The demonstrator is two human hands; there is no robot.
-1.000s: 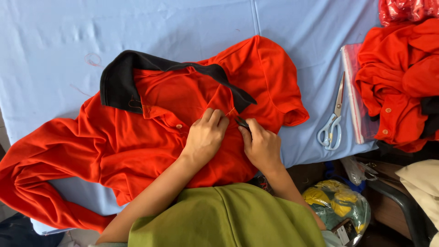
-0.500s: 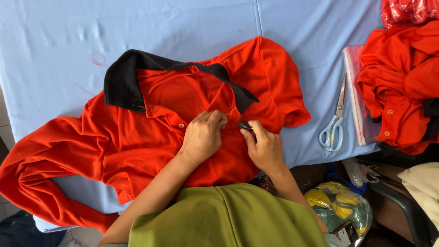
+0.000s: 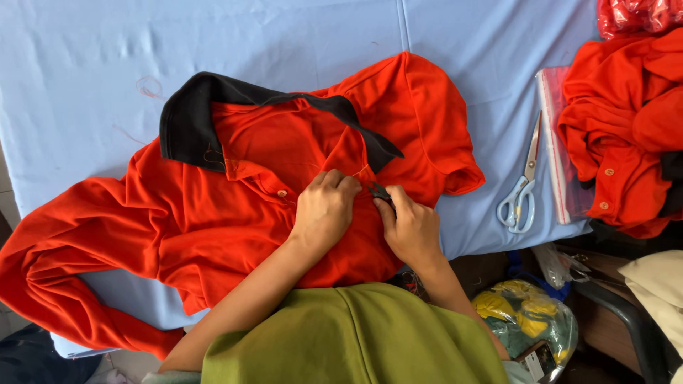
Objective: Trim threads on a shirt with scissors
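Both hands crowd the orange shirt [image 3: 235, 213] placket: left hand [image 3: 324, 210] pinching fabric, right hand [image 3: 411, 227] gripping a small dark snipper [image 3: 379, 192] that could easily nick cloth or a fingertip.

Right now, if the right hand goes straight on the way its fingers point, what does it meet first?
The right hand points up and left with a small dark tool. It would probably first meet the left hand, whose fingertips lie close by on the orange shirt. The gap between them is hard to judge.

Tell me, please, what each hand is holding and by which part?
Left hand pinches the orange shirt at its button strip; right hand holds a small dark tool, grip unclear.
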